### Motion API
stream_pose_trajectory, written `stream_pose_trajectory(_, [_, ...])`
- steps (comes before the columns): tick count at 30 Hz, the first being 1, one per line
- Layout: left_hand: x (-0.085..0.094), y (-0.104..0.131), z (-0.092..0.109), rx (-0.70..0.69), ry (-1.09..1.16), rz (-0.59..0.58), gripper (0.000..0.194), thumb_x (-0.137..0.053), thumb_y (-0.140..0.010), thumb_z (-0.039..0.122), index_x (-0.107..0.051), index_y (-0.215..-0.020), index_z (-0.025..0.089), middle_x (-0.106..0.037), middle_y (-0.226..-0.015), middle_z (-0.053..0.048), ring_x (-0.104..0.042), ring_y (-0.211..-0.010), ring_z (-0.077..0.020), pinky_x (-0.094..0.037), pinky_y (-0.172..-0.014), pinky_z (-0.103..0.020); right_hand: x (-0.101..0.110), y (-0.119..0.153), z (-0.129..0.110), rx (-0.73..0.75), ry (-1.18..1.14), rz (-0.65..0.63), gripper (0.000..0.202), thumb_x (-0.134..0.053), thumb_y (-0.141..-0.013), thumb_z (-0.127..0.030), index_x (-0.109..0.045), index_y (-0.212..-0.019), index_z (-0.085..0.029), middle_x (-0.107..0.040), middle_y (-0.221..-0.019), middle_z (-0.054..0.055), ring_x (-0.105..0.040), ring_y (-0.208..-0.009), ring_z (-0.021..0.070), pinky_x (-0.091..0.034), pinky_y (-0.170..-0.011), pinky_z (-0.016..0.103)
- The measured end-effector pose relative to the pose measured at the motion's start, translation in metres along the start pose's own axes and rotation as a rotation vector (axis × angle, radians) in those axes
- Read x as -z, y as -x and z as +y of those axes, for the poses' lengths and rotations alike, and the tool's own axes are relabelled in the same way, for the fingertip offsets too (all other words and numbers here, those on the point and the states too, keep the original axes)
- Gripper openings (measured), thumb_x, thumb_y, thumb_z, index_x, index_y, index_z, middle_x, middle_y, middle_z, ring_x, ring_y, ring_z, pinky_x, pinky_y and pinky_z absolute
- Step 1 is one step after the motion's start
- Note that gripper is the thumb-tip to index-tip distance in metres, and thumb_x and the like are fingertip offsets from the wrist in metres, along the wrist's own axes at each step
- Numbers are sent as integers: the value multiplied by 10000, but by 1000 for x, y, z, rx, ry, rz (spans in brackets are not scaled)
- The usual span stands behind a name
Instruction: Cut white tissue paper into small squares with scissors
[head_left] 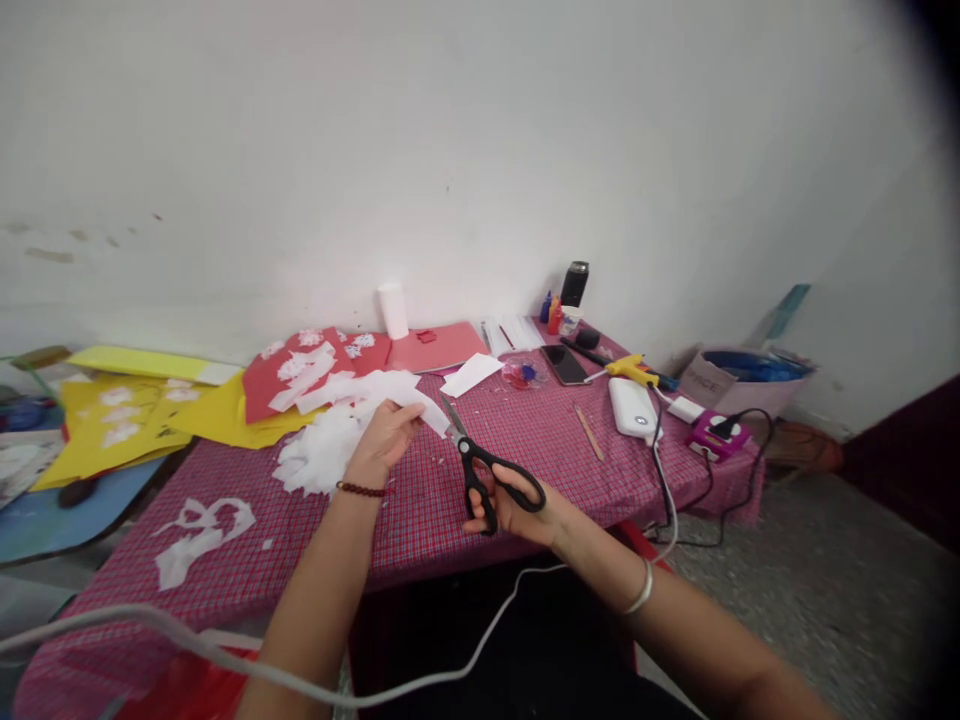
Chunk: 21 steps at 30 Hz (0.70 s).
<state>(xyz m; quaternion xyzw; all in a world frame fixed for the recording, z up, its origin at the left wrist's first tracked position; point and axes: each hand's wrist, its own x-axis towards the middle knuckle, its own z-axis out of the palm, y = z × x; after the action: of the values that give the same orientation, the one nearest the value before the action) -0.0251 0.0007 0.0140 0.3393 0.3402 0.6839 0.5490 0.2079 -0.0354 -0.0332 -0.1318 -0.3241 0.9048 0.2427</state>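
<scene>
My left hand [388, 437] pinches a strip of thin white paper [427, 410] over the middle of the table. In my right hand [517, 505] is a pair of black-handled scissors [476, 450], fingers through the loops. The scissors' blades are parted, with the end of the strip at the lower blade. Whether the blades touch the paper is hard to tell. Behind and beside my left hand lies a heap of ruffled white paper [311, 455]. A loose curled white scrap [199, 535] rests on the cloth at the left.
A checked tablecloth [420, 520] covers the table. Red sheets [442, 348] and yellow sheets [112, 410] lie at the back and left. On the right are a phone [564, 365], a yellow glue gun [632, 370], a power bank [634, 408] and a purple power socket [716, 435]. A white cable [480, 645] crosses in front.
</scene>
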Motion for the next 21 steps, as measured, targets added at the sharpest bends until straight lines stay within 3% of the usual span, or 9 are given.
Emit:
stream_pose_trajectory(6, [0,2,-1,20,-39,-49,334,-839,-559,125,-685,-854,154,-702,-741,7,-640,-673,-138,-502,-686,-272,-2,1,-1,10,-57,-20,402,-743,-800,-475,-570,-1031,-195,-690,-836,25,-641,-711,142,-536,-804,382])
stream_pose_trajectory(15, [14,-3,1,55,-114,-84,373,-828,-585,142,-697,-935,147,-723,-811,-31,-644,-693,-140,-509,-682,-260,-1,10,-5,-7,14,-8,490,-747,-790,-500,-530,-1118,-208,-691,-817,27,-636,-685,150,-551,-718,357])
stream_pose_trajectory(21, [14,-2,0,75,-186,-100,427,-838,-584,141,-711,-992,145,-731,-821,-36,-653,-710,-153,-518,-708,-270,-1,10,-5,-31,16,20,514,-782,-752,-506,-526,-1087,-213,-677,-775,11,-603,-628,129,-482,-571,248])
